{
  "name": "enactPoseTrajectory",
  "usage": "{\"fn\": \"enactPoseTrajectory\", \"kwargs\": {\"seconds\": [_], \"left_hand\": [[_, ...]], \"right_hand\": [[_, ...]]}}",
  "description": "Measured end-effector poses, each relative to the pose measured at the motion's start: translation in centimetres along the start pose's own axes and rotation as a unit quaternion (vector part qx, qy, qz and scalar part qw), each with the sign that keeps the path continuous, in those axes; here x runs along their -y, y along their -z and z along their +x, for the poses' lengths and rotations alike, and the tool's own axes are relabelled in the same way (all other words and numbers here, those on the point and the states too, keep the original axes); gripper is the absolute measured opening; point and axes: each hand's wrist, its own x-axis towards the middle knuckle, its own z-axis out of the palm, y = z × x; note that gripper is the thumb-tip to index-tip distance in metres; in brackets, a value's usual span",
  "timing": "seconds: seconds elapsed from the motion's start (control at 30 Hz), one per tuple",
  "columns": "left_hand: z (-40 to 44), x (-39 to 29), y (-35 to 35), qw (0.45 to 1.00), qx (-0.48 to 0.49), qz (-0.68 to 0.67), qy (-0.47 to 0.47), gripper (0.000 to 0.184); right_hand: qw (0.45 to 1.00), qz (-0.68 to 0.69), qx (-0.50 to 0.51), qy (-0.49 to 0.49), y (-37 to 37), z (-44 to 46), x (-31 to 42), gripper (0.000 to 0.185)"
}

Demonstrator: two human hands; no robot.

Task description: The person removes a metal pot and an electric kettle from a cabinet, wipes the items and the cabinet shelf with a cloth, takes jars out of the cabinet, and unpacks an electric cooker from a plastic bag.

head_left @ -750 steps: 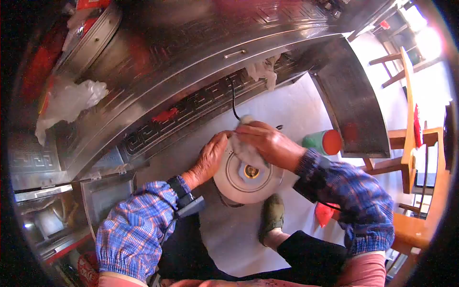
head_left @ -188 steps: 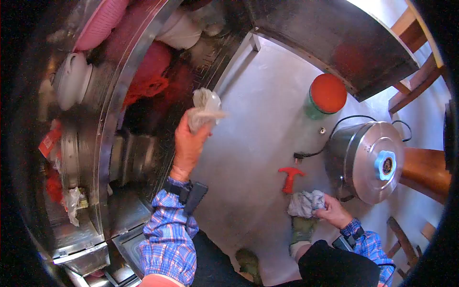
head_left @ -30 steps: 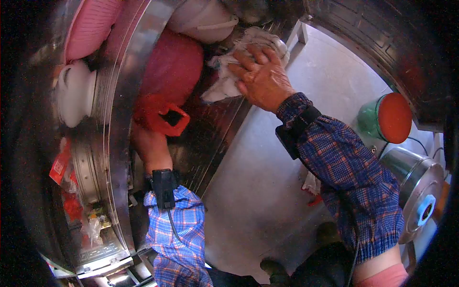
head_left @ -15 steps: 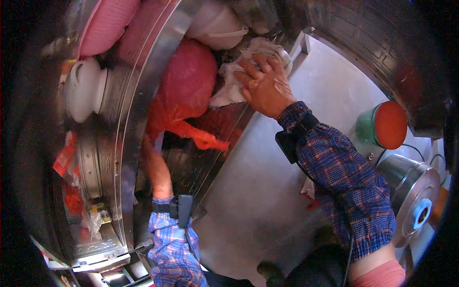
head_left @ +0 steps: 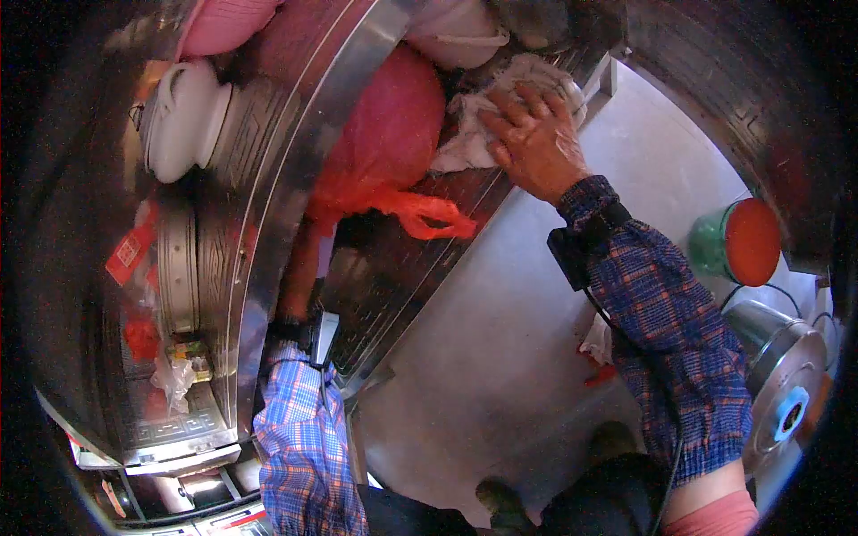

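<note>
A pale crumpled cloth (head_left: 466, 143) lies on the lower shelf (head_left: 393, 299), near its far end. Its long axis runs obliquely from lower left to upper right, roughly along the shelf; a loose corner points lower left, toward a red plastic bag (head_left: 389, 125). The right grip (head_left: 539, 147) rests palm down on it, fingers apart and spread rather than clamped. The left grip (head_left: 306, 255) reaches in beside the red bag, which hides its fingers, so I cannot tell whether they are apart or together.

The bag bulges with unidentifiable contents, its handle loop trailing over the shelf. Just beyond it sits a pale bucket (head_left: 460, 40), its inside out of sight. On the metal tabletop (head_left: 322, 89) above are a white vessel (head_left: 183, 121) and part of a pink basket (head_left: 223, 22), contents unclear.

On the floor (head_left: 483, 357), a green canister (head_left: 710, 241) wears a red lid, and a stainless-steel pot (head_left: 778, 366) is covered, its lid's blue knob (head_left: 790, 413) facing lower right.
</note>
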Motion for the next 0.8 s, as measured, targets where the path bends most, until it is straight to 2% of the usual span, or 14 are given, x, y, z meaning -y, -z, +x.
{"fn": "enactPoseTrajectory", "kwargs": {"seconds": [0.03, 0.1, 0.13, 0.2, 0.23, 0.3, 0.33, 0.43, 0.47, 0.63, 0.73, 0.8], "left_hand": [[-0.5, -2.0, -0.1, 1.000, -0.002, -0.002, -0.003, 0.064], [-2.8, -8.1, -0.5, 0.976, 0.033, -0.121, 0.179, 0.062], [-3.6, -8.1, -1.1, 0.977, 0.032, -0.126, 0.170, 0.062], [-4.8, -7.7, -2.6, 0.912, 0.108, -0.337, 0.206, 0.054], [-5.1, -7.7, -3.3, 0.912, 0.112, -0.343, 0.196, 0.054], [-5.8, -7.5, -4.8, 0.898, 0.045, -0.379, 0.218, 0.045], [-6.3, -8.5, -5.5, 0.909, 0.019, -0.363, 0.204, 0.042], [-7.9, -9.2, -6.7, 0.914, 0.021, -0.343, 0.216, 0.042], [-9.1, -10.1, -7.0, 0.905, -0.012, -0.355, 0.234, 0.042], [-12.8, -11.3, -7.2, 0.905, -0.025, -0.374, 0.202, 0.040], [-14.0, -12.5, -7.2, 0.896, -0.020, -0.398, 0.199, 0.035], [-14.7, -12.8, -6.9, 0.883, -0.001, -0.426, 0.200, 0.035]], "right_hand": [[1.000, -0.008, -0.013, 0.004, -0.1, 0.0, -0.2, 0.042], [1.000, -0.013, 0.008, -0.003, 0.4, 0.3, 0.2, 0.043], [0.999, -0.017, 0.029, -0.011, 0.8, 0.5, 0.2, 0.044], [1.000, -0.013, 0.015, -0.007, 0.6, 0.5, 0.0, 0.045], [1.000, 0.004, 0.010, -0.007, 0.2, 0.3, -0.1, 0.046], [0.999, -0.044, 0.027, -0.011, -0.1, 0.1, -0.1, 0.049], [0.999, -0.030, 0.036, -0.014, -0.1, 0.1, -0.1, 0.049], [0.999, 0.008, 0.034, -0.020, 0.5, 0.1, 0.1, 0.049], [0.999, 0.001, 0.040, -0.022, 0.7, 0.2, 0.2, 0.049], [0.995, 0.012, 0.092, -0.030, 1.0, 0.5, 0.1, 0.047], [0.997, 0.015, 0.077, -0.018, 1.0, 0.4, 0.1, 0.046], [1.000, 0.021, 0.009, -0.011, 0.7, 0.3, 0.1, 0.040]]}}
